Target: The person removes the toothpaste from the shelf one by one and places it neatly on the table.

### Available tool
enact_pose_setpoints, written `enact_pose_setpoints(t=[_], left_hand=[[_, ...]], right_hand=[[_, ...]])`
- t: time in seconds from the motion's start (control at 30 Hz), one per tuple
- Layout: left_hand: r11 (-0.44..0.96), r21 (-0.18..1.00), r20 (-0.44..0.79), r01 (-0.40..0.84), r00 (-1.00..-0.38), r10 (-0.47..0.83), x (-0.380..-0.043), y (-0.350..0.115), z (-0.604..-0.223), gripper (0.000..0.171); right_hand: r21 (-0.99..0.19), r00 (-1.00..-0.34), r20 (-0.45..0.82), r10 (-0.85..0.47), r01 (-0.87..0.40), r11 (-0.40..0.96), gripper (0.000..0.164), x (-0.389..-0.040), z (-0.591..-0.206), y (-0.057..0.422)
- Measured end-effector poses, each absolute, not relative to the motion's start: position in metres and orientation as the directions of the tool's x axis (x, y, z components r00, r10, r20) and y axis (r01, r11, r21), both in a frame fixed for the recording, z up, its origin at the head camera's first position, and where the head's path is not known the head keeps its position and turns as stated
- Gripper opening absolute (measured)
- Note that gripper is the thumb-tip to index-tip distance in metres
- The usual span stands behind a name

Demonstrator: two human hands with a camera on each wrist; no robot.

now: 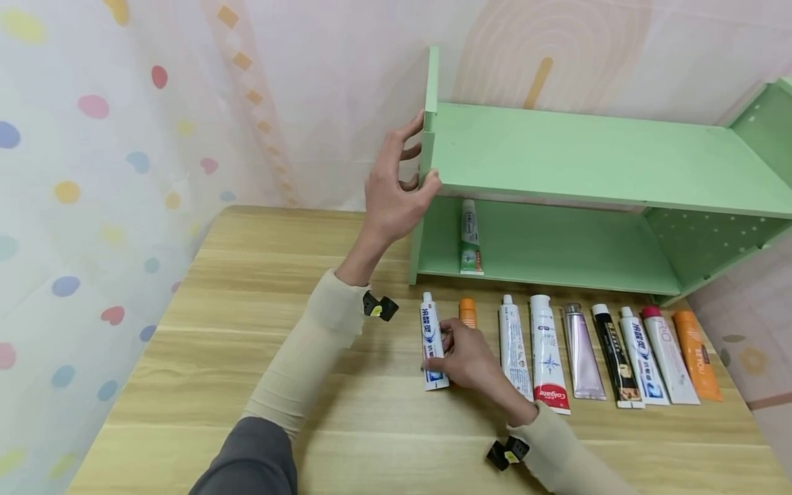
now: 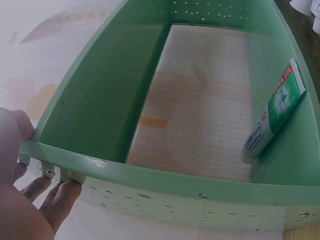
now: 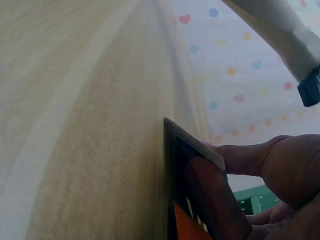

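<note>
My left hand (image 1: 396, 196) grips the left side panel of a green two-level shelf (image 1: 588, 148), thumb in front and fingers on the outer face; the left wrist view shows the same hold. On the table, my right hand (image 1: 473, 357) pinches a white-and-blue toothpaste tube (image 1: 430, 330) near its flat end, cap pointing at the shelf. Close up in the right wrist view, the tube's flat end (image 3: 197, 142) sits between thumb and finger. An orange-capped tube (image 1: 467, 313) lies partly hidden under this hand. Inside the lower level, a green-and-white toothpaste tube (image 1: 471, 240) leans at the left.
Right of my right hand, several tubes lie in a row before the shelf, among them a Colgate tube (image 1: 548, 357), a black tube (image 1: 619, 357) and an orange tube (image 1: 699, 357). A patterned curtain (image 1: 124, 172) hangs behind the wooden table (image 1: 247, 275).
</note>
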State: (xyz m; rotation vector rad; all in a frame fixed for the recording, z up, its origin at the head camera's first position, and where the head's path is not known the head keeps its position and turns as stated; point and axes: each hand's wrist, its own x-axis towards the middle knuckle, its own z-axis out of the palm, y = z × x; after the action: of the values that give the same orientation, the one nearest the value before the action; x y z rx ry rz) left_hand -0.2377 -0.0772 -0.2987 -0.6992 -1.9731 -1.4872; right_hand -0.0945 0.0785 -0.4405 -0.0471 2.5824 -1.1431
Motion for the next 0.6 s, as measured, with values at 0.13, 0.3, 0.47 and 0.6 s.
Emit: enact_pose_setpoints(t=[0.13,0.3,0.47,0.6], left_hand=[[0.245,0.675,0.704,0.696,-0.707,0.07,-0.238,-0.076,-0.298,0.072],[0.255,0.675,0.702,0.692,-0.709,0.068,-0.238,-0.076,-0.3,0.071],[0.254,0.672,0.705,0.696,-0.706,0.069,-0.237,-0.076,-0.301,0.071],[0.255,0.676,0.701,0.692,-0.71,0.067,-0.236,-0.077,-0.3,0.071]], right_hand=[[-0.692,-0.963,-0.218,-0.161,0.036,0.721,0.076,-0.09,-0.442,0.076],[-0.622,-0.975,-0.155,-0.16,-0.029,0.782,0.072,-0.084,-0.441,0.077],[-0.621,-0.976,-0.137,-0.167,-0.047,0.783,0.065,-0.081,-0.437,0.083],[-0.663,-0.973,-0.122,-0.194,-0.065,0.746,0.063,-0.086,-0.433,0.09]])
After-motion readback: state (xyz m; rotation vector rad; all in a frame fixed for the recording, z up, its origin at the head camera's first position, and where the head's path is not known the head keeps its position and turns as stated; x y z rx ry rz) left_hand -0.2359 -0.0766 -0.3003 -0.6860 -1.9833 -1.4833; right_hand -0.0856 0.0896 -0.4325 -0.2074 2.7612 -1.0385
